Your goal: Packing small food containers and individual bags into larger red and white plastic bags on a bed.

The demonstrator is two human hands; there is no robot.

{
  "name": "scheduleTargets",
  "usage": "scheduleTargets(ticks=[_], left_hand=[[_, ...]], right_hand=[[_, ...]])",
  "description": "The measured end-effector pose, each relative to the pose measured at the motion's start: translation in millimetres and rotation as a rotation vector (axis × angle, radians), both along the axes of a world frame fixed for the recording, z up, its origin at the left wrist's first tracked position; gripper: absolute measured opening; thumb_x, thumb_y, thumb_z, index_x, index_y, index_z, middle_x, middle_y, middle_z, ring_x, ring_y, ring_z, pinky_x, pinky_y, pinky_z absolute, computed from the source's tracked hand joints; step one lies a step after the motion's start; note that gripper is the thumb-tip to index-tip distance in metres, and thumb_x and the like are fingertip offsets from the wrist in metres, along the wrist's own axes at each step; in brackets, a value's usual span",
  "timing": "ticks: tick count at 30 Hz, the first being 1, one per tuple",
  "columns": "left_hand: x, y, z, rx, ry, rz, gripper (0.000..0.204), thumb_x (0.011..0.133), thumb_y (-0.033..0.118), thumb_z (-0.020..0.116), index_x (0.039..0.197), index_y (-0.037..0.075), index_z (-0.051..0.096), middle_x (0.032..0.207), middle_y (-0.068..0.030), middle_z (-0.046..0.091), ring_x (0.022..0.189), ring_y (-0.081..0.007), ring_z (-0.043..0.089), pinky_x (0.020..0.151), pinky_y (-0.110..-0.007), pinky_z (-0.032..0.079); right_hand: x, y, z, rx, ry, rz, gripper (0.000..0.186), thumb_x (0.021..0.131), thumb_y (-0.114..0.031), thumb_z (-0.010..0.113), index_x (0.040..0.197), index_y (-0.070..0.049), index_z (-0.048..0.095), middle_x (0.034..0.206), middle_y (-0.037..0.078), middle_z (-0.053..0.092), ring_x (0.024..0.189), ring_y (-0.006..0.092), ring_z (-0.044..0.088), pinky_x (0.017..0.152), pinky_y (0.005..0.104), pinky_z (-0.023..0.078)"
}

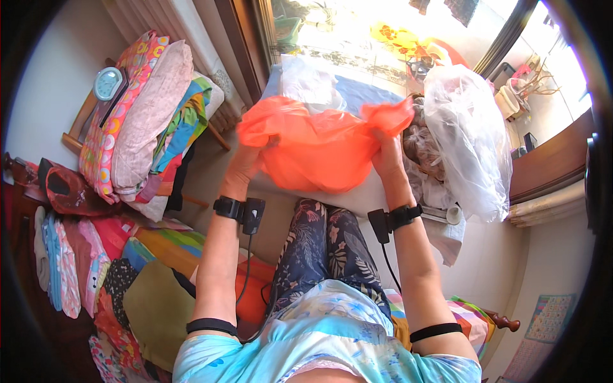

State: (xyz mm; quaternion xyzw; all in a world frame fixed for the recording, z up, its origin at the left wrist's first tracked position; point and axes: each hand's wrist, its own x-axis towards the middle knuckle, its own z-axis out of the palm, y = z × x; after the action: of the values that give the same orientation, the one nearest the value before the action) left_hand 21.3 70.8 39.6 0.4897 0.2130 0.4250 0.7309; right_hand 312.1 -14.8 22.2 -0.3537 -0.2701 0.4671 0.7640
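An orange plastic bag (313,150) is stretched between my two hands in front of my knees. On its left edge, my left hand (252,158) is closed, with some fingers hidden by the thin plastic. My right hand (387,153) grips the other side, and a loose corner of the bag sticks up above it. Behind the orange bag lies a white plastic bag (310,83) on a blue surface (363,96). To the right of my right hand stands a large see-through plastic bag (469,137), beside brownish wrapped items (424,147).
A chair at the left bears a pile of folded bedding (137,121) and a round-faced clock (109,83). Folded clothes (67,262) lie below it. A doorway opens ahead onto a bright tiled area (357,51). Black wrist straps with cables (389,268) run along both forearms.
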Motion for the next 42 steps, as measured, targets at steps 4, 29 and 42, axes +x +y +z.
scheduleTargets(ticks=[4, 29, 42], left_hand=[[7.7, -3.8, 11.6, 0.099, 0.036, -0.111, 0.070, 0.072, 0.014, 0.082, 0.133, 0.005, 0.048, 0.130, -0.0028, 0.055, 0.120, -0.0153, 0.050, 0.101, -0.034, 0.042], [93.8, -9.3, 55.3, 0.834, 0.661, -0.098, 0.057, 0.077, 0.016, 0.077, 0.126, 0.002, 0.052, 0.120, -0.0059, 0.058, 0.111, -0.0156, 0.054, 0.096, -0.032, 0.042], [76.0, 2.2, -13.7, 0.274, 0.391, -0.215, 0.041, 0.079, 0.007, 0.073, 0.117, 0.001, 0.060, 0.112, -0.0032, 0.064, 0.104, -0.0107, 0.059, 0.088, -0.031, 0.050]], right_hand=[[3.4, 11.8, 1.9, 0.059, 0.212, 0.072, 0.023, 0.089, -0.008, 0.052, 0.107, 0.007, 0.054, 0.117, 0.019, 0.060, 0.121, 0.0362, 0.052, 0.106, 0.0472, 0.039], [-80.1, 15.5, -4.2, 0.002, -0.618, 0.089, 0.037, 0.087, -0.023, 0.060, 0.120, -0.006, 0.053, 0.104, 0.004, 0.057, 0.092, 0.0117, 0.055, 0.072, 0.0276, 0.049], [-63.1, 19.6, 26.5, -0.090, -0.534, 0.239, 0.033, 0.079, -0.014, 0.069, 0.107, -0.002, 0.058, 0.086, 0.005, 0.061, 0.076, 0.0113, 0.058, 0.068, 0.0289, 0.048]])
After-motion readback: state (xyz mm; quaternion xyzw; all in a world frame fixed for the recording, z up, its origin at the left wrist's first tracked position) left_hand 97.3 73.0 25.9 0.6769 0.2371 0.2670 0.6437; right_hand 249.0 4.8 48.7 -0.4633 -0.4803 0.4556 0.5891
